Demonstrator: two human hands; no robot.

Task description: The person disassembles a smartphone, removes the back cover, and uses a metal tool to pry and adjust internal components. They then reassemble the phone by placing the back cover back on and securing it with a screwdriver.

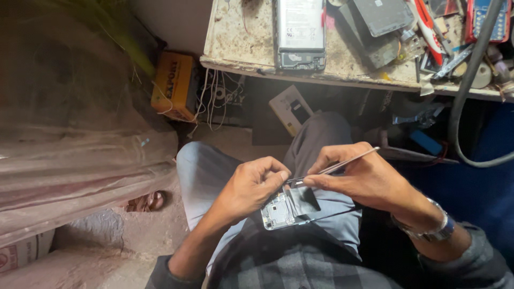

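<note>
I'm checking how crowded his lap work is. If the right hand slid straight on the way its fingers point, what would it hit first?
Most likely the left hand: the right hand points left along the tweezers, whose tips sit by the left thumb over the opened phone. Depth is hard to judge.

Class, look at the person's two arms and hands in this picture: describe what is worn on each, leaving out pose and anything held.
Both hands are bare, with no gloves or rings visible. The left hand has a dark grey sleeve pushed up to near the elbow. The right hand has a wristwatch with a silver metal band and a dark blue edge, and behind it a dark grey sleeve begins.
</note>
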